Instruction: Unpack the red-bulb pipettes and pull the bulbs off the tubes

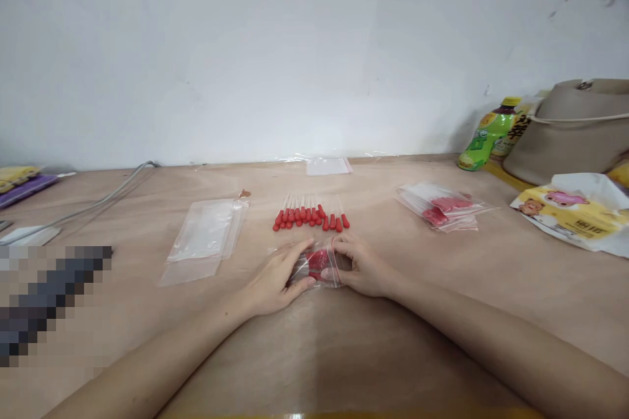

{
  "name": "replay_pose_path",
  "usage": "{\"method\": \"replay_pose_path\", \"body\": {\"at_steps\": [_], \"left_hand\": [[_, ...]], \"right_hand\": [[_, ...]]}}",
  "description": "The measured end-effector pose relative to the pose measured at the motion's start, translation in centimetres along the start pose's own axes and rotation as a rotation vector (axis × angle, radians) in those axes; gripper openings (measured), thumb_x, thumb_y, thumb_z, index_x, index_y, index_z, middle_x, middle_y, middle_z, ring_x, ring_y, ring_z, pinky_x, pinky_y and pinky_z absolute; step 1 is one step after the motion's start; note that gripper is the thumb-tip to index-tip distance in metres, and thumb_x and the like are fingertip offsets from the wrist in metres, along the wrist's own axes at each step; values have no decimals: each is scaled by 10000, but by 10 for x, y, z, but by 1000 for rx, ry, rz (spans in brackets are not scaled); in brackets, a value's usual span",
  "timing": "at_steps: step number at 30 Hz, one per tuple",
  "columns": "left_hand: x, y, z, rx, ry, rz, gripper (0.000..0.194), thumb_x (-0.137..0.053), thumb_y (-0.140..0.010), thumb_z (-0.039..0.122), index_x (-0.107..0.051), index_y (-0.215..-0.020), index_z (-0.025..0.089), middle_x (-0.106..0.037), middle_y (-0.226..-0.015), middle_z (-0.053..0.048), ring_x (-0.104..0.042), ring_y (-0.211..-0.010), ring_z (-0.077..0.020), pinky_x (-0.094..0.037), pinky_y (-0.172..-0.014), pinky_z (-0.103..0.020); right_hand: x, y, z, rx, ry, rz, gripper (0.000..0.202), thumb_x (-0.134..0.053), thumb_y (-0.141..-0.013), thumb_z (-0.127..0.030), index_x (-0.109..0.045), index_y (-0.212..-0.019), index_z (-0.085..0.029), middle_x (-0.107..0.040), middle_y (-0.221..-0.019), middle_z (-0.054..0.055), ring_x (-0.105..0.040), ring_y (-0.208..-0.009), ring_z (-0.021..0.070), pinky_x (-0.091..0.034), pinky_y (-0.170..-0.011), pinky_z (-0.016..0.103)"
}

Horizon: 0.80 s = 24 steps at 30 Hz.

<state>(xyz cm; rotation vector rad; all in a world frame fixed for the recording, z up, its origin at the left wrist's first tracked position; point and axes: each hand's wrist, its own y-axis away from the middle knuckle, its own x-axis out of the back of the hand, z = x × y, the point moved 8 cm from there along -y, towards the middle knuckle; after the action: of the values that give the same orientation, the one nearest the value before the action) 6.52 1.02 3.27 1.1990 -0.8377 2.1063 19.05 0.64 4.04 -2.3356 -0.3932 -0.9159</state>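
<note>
A clear plastic bag (319,264) with red-ended droppers inside lies on the table between my hands. My left hand (276,278) grips its left part with thumb and fingers. On the right, my right hand (362,266) is closed on the end with the red seal line. Just beyond the hands, several droppers with red bulbs (299,215) lie in a row, their clear tips pointing to the wall. Flat clear bags (204,232) are stacked to the left. Filled bags with red contents (442,205) form a pile to the right.
A white-looking bag (328,165) lies by the wall. At the right are a green bottle (486,135), a beige bucket (565,131) and a yellow and white package (577,213). A grey cable (105,198) and a purple packet (27,190) are at the left.
</note>
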Motion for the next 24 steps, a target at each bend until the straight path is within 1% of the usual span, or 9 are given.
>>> {"method": "replay_pose_path", "body": {"at_steps": [3, 5, 7, 9, 11, 16, 18, 21, 24], "left_hand": [[-2, 0, -1, 8, -10, -8, 573, -490, -843, 340, -234, -1335, 193, -414, -1328, -122, -414, -1202, -245, -378, -973, -436], [-1, 0, -1, 2, -12, -2, 573, -488, -845, 340, -229, -1336, 198, -416, -1325, -122, -414, -1199, -246, -381, -968, -439], [-1, 0, 0, -17, -9, 3, 574, -482, -850, 336, -216, -1341, 203, -419, -1320, -119, -419, -1193, -242, -385, -965, -435], [-1, 0, 1, -29, -5, -4, 575, -475, -855, 332, -204, -1346, 202, -415, -1322, -117, -417, -1194, -236, -383, -970, -431], [-2, 0, 1, -27, -3, -11, 575, -476, -854, 332, -206, -1345, 199, -412, -1324, -120, -411, -1199, -240, -379, -974, -436], [-2, 0, 0, -20, -9, -17, 564, -490, -844, 340, -241, -1329, 195, -421, -1318, -123, -414, -1198, -249, -383, -970, -443], [-2, 0, 1, -21, -14, -18, 564, -491, -844, 340, -242, -1328, 194, -427, -1313, -123, -424, -1190, -246, -389, -965, -439], [-1, 0, 2, -32, -12, -4, 560, -496, -842, 340, -249, -1325, 201, -440, -1302, -118, -440, -1175, -240, -402, -955, -428], [0, 0, 2, -47, 1, 8, 548, -499, -840, 329, -266, -1320, 207, -456, -1290, -108, -454, -1162, -233, -410, -948, -413]], "right_hand": [[1, 1, 2, -29, 3, 71, 178, -627, -755, -318, -602, -859, -177, -573, -920, 56, -512, -854, 167, -410, -765, 313], [0, 1, 4, -57, 10, 101, 197, -630, -752, -310, -603, -904, -187, -580, -934, 53, -508, -874, 174, -400, -780, 321], [-1, 0, 6, -82, 14, 110, 214, -621, -761, -291, -599, -956, -206, -595, -897, 34, -511, -854, 169, -395, -768, 315], [-2, -1, 7, -85, 21, 101, 193, -603, -776, -259, -602, -964, -217, -602, -841, 16, -516, -814, 158, -390, -745, 301], [-4, -2, 5, -63, 33, 83, 136, -582, -791, -232, -615, -921, -213, -601, -822, 13, -520, -797, 150, -385, -730, 290], [-1, 0, 1, -49, 99, 84, 70, -574, -777, -191, -605, -838, -175, -577, -926, 53, -512, -869, 167, -385, -745, 300], [-2, 0, -1, -50, 109, 55, 78, -553, -783, -165, -598, -845, -176, -578, -954, 54, -509, -893, 168, -383, -757, 302], [-5, -1, -3, -31, 129, -6, 136, -519, -796, -132, -594, -893, -191, -600, -931, 39, -505, -889, 166, -378, -765, 304], [-6, -2, -4, -6, 156, -7, 147, -502, -799, -115, -590, -895, -182, -605, -915, 49, -496, -850, 164, -378, -755, 306]]}}
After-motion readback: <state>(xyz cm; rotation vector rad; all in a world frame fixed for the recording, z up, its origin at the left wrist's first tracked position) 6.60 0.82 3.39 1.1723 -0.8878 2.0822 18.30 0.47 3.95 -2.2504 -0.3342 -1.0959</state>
